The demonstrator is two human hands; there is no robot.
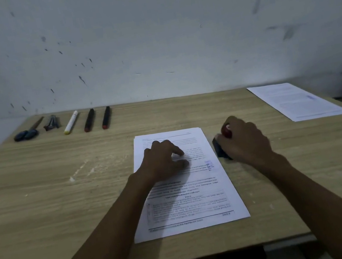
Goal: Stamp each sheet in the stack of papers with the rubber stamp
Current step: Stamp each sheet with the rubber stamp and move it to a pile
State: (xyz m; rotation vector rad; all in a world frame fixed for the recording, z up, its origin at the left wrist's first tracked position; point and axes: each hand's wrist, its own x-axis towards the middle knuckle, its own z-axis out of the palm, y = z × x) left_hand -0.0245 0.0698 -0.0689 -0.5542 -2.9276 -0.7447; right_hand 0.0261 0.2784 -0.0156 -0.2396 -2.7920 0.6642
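Head view: wooden table (52, 194) w/ paper stack (200, 203) at centre; left hand (164, 161) rests flat on it, fingers spread. Right hand (244, 139) grips rubber stamp (226, 131), pressed on what's prob. a dark ink pad (220, 150) just beside stack.

— Where is the camera looking from?
— It is sitting on the person's head, facing forward and down over the tabletop (41, 196), with both forearms reaching in from the bottom of the frame.
— How near?
— Close; the wall (149, 31) is filling the upper frame. One wide-angle view only, so nothing is being shared.
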